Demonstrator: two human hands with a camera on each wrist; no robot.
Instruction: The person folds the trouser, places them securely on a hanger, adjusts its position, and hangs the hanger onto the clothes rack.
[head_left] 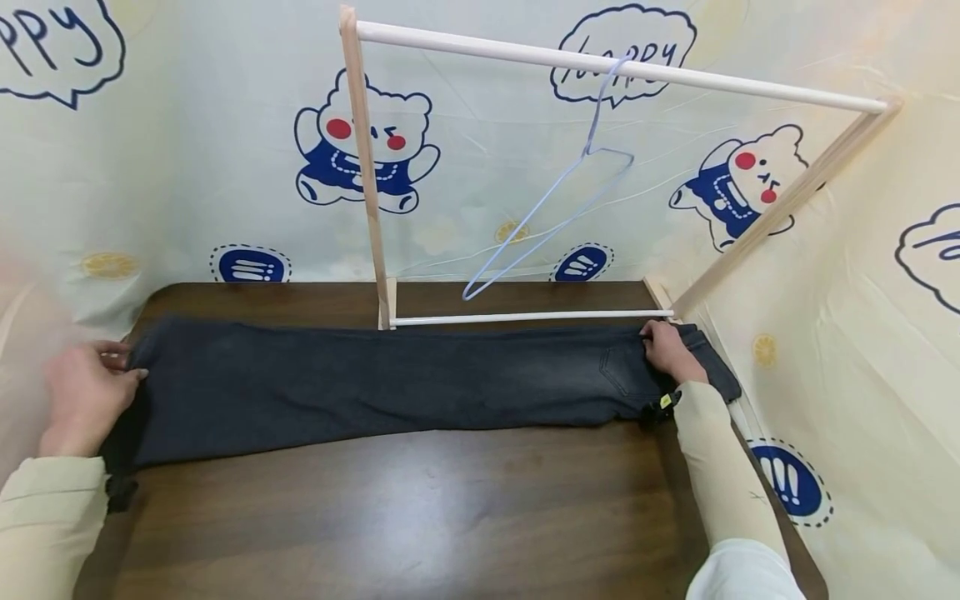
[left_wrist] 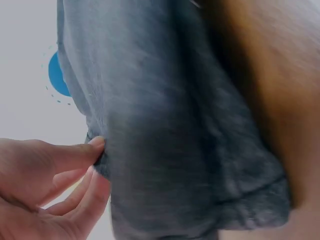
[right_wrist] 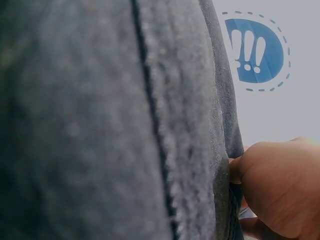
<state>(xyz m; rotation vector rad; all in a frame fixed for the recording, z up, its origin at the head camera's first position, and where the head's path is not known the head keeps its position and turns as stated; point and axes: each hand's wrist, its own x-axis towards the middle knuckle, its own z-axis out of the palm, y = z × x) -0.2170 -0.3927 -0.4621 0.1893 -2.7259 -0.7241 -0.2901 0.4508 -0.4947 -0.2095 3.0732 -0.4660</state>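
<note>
A pair of dark grey jeans (head_left: pixel 390 375), folded lengthwise, stretches across the back of the table in the head view. My left hand (head_left: pixel 86 392) pinches the hem end at the far left, lifted a little. Thumb and fingers meet on the cloth edge in the left wrist view, where the leg's hem (left_wrist: pixel 250 200) hangs beside them. At the waist end on the right, my right hand (head_left: pixel 670 350) grips the upper edge near a back pocket (head_left: pixel 618 371). In the right wrist view its fingertips are partly hidden behind the fabric (right_wrist: pixel 100 125).
Behind the jeans stands a rack with wooden side posts (head_left: pixel 367 167) and a white top rail (head_left: pixel 487 50). A pale blue hanger (head_left: pixel 551 187) hangs from that rail. The brown table (head_left: pixel 390 517) meets a patterned curtain (head_left: pixel 202 167) at the back and right.
</note>
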